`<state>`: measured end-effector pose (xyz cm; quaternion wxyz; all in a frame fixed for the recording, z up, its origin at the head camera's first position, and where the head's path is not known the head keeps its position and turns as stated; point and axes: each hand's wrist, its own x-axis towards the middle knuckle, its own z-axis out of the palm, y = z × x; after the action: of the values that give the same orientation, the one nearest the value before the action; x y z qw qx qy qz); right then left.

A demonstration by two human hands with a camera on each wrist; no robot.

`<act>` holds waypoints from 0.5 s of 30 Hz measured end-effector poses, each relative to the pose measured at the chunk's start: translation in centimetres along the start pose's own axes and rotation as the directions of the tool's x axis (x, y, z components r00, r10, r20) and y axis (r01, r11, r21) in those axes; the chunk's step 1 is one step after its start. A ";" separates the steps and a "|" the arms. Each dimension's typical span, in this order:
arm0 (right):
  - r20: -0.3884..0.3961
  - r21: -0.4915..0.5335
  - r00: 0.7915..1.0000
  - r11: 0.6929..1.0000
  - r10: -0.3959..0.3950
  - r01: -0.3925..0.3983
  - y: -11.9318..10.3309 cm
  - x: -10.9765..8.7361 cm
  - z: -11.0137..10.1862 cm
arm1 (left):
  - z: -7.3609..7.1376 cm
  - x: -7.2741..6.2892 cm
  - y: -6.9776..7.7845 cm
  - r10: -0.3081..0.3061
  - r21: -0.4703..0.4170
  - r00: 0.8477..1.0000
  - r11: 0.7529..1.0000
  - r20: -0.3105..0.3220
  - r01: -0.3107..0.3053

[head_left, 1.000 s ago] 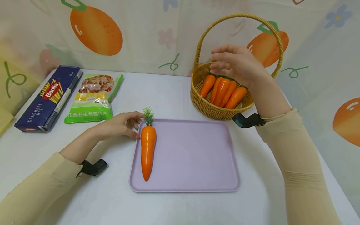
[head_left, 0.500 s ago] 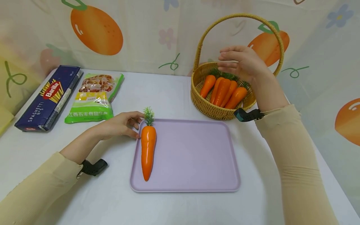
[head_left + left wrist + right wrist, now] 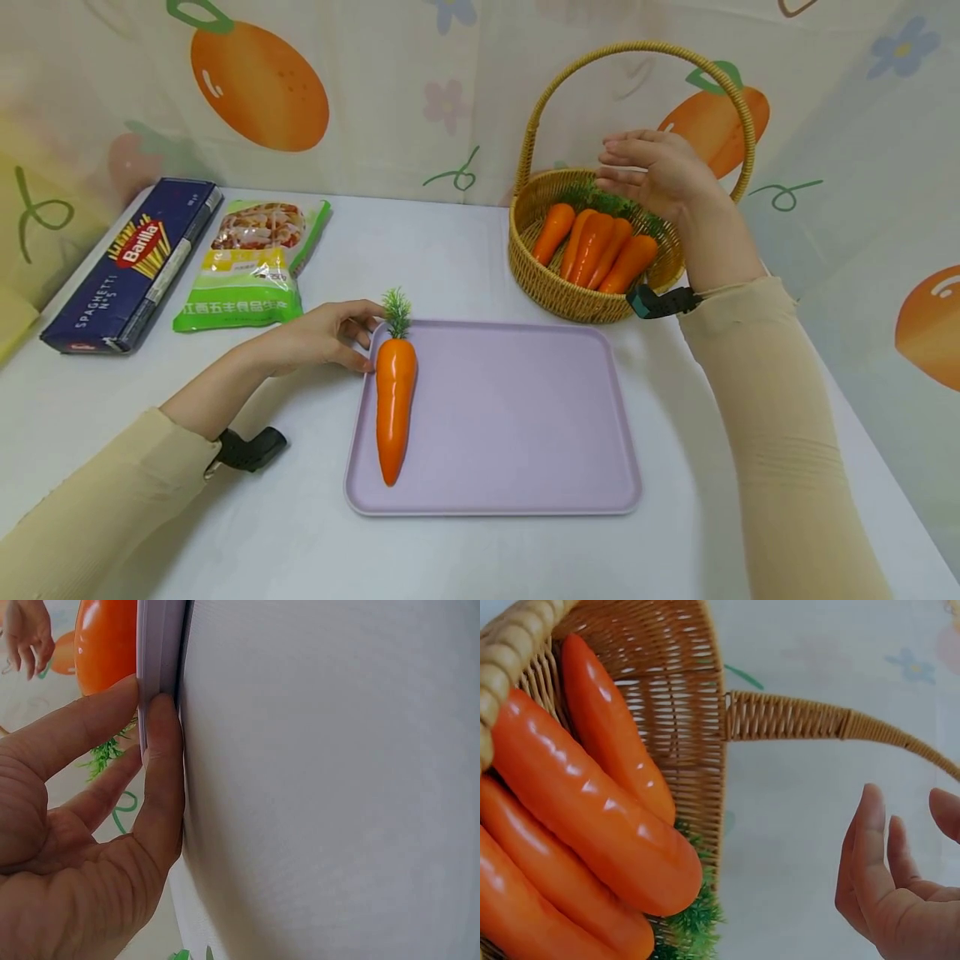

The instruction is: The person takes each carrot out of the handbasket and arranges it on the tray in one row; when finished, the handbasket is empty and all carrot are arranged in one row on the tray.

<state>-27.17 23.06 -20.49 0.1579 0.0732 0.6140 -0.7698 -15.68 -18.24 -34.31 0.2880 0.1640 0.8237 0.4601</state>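
Note:
My left hand [image 3: 327, 335] is at the upper left corner of a lilac tray [image 3: 517, 417]. In the left wrist view its thumb and fingers [image 3: 161, 780] pinch the tray rim [image 3: 156, 667] from both faces. On the tray's left side lies an orange carrot [image 3: 395, 400] with a green frilly top, pointing toward me. Over the right part of a wicker basket [image 3: 536, 279] hovers my right hand [image 3: 663, 175], fingers loosely bent and holding nothing. Several carrots [image 3: 600, 802] lie in the basket, their green tops at the back; the right wrist view shows a gap between them and the hand.
The basket's tall arched handle [image 3: 637, 48] rises around my right hand. At the left lie a blue spaghetti box [image 3: 131, 262] and a green food packet [image 3: 251, 262] on the white table [image 3: 480, 558]. A fruit-printed curtain [image 3: 390, 83] hangs behind.
My right hand has drifted a little to the right over the basket, uncovering more of the green carrot tops. The left hand, the tray and the carrot on it stay put.

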 end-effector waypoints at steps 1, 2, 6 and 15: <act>-0.006 0.000 1.000 1.000 0.004 -0.004 0.0 0.1 0.0 | 0.0 0.0 0.0 0.000 0.000 1.000 1.000 0.000 0.000; -0.014 0.000 1.000 1.000 0.009 -0.009 -0.1 0.3 0.0 | 0.0 0.0 0.0 -0.001 0.001 1.000 1.000 -0.001 0.001; -0.045 0.001 0.999 1.000 0.023 -0.023 -0.2 0.9 -0.2 | 0.0 -0.1 0.0 -0.001 0.001 1.000 1.000 -0.004 0.001; -0.110 0.001 0.992 0.998 0.065 -0.065 -0.2 2.1 -0.8 | 0.1 0.0 -0.3 0.004 0.002 1.000 1.000 -0.005 -0.004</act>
<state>-29.23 23.57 -21.14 0.1488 0.1354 0.6203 -0.7582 -15.65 -18.35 -34.55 0.2848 0.1648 0.8245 0.4603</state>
